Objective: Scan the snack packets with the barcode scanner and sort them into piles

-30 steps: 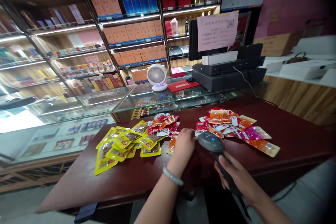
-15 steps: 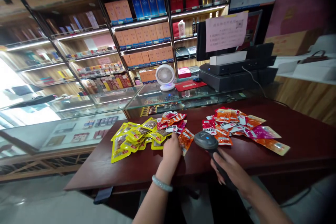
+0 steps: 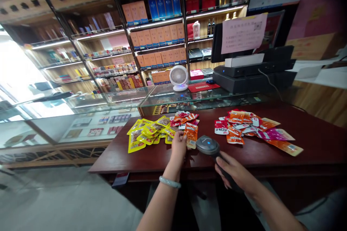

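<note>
Two piles on the tabletop (image 3: 311,140), one packet between them. Over the last second the left hand (image 3: 179,145) has slid left, from the gap beside the right pile (image 3: 252,126) to the near edge of the left pile (image 3: 159,130), and the orange packet (image 3: 191,135) moved with it. Packet now stands tilted on its edge, pinched in the left hand's fingers, just ahead of the scanner (image 3: 208,145). Right hand (image 3: 233,173) is closed around the scanner's dark grip, head pointing at the packet, blue light on top; it has shifted a little left too. My read: packet is being presented for a scan, not yet dropped on the left pile.

Materials: packets are flat glossy foil or plastic pouches, crinkled, sealed edges; yellow ones with clear windows at left, red, orange and magenta ones mixed at right. Scanner is matte black plastic with a rounded head. Tabletop is dark red polished wood, reflective. Pale bead bracelet (image 3: 169,182) on the left wrist. Glass counter (image 3: 151,97) behind.
</note>
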Tool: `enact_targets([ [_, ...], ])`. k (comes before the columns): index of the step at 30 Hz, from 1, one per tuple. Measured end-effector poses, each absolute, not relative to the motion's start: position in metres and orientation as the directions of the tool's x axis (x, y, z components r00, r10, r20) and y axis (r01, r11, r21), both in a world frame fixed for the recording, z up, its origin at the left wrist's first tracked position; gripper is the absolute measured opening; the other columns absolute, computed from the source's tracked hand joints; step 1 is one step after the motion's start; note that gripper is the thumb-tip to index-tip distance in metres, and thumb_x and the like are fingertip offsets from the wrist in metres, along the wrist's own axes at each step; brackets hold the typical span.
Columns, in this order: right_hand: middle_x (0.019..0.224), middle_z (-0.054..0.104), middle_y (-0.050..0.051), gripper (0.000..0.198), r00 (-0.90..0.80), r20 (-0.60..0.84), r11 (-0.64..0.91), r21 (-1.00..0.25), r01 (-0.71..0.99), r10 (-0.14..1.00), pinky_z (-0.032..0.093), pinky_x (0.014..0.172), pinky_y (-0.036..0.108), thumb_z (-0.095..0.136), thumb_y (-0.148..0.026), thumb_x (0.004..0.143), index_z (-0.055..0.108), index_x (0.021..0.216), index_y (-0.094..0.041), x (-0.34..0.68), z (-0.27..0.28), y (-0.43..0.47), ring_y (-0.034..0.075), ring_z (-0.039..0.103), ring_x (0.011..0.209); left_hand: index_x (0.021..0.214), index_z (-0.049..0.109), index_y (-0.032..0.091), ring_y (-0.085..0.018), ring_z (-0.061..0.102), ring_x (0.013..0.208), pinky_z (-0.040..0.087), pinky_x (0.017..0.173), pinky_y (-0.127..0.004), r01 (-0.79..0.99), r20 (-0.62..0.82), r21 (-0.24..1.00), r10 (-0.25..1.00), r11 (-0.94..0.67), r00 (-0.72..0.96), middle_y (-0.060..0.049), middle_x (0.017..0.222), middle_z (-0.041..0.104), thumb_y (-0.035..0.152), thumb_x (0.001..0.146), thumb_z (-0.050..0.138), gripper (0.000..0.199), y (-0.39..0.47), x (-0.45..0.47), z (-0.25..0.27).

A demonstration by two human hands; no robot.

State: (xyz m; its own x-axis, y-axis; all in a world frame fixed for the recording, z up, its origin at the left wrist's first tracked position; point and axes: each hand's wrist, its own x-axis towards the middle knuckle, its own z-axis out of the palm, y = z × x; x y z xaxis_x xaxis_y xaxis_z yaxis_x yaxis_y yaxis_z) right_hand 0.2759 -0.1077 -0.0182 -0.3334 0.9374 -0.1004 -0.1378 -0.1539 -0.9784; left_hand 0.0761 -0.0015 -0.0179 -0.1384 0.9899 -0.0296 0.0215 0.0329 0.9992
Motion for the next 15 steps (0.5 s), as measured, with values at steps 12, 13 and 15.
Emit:
enact_targets([
  [12, 0.06, 0.051, -0.008, 0.044, -0.286, -0.16, -0.199, -0.974, -0.11, 0.945, 0.043, 0.039, 0.021, 0.059, -0.059, 0.084, 0.051, 0.108, -0.023, 0.267, -0.009, -0.129, 0.006, 0.043, 0.036, 0.108, 0.057, 0.018, -0.008, 0.056, 0.051, 0.05, 0.049, -0.021, 0.034, -0.028, 0.999, 0.976, 0.036, -0.215, -0.002, 0.084, 0.063, 0.02, 0.085, 0.054, 0.024, -0.011, 0.082, -0.029],
  [13, 0.06, 0.051, -0.008, 0.043, -0.277, -0.157, -0.192, -0.976, -0.104, 0.948, 0.043, 0.039, 0.022, 0.059, -0.059, 0.084, 0.051, 0.107, -0.023, 0.268, -0.009, -0.13, 0.007, 0.043, 0.036, 0.108, 0.058, 0.017, -0.009, 0.057, 0.055, 0.051, 0.05, -0.021, 0.031, -0.033, 0.999, 0.978, 0.04, -0.206, -0.004, 0.087, 0.063, 0.019, 0.084, 0.055, 0.024, -0.011, 0.084, -0.029],
  [15, 0.06, 0.052, -0.008, 0.041, -0.247, -0.148, -0.176, -0.98, -0.094, 0.958, 0.044, 0.039, 0.022, 0.06, -0.059, 0.084, 0.052, 0.102, -0.023, 0.271, -0.007, -0.133, 0.007, 0.043, 0.036, 0.11, 0.058, 0.016, -0.01, 0.059, 0.059, 0.053, 0.053, -0.023, 0.01, -0.058, 0.998, 0.983, 0.061, -0.173, -0.007, 0.093, 0.064, 0.017, 0.084, 0.055, 0.026, -0.009, 0.093, -0.028],
])
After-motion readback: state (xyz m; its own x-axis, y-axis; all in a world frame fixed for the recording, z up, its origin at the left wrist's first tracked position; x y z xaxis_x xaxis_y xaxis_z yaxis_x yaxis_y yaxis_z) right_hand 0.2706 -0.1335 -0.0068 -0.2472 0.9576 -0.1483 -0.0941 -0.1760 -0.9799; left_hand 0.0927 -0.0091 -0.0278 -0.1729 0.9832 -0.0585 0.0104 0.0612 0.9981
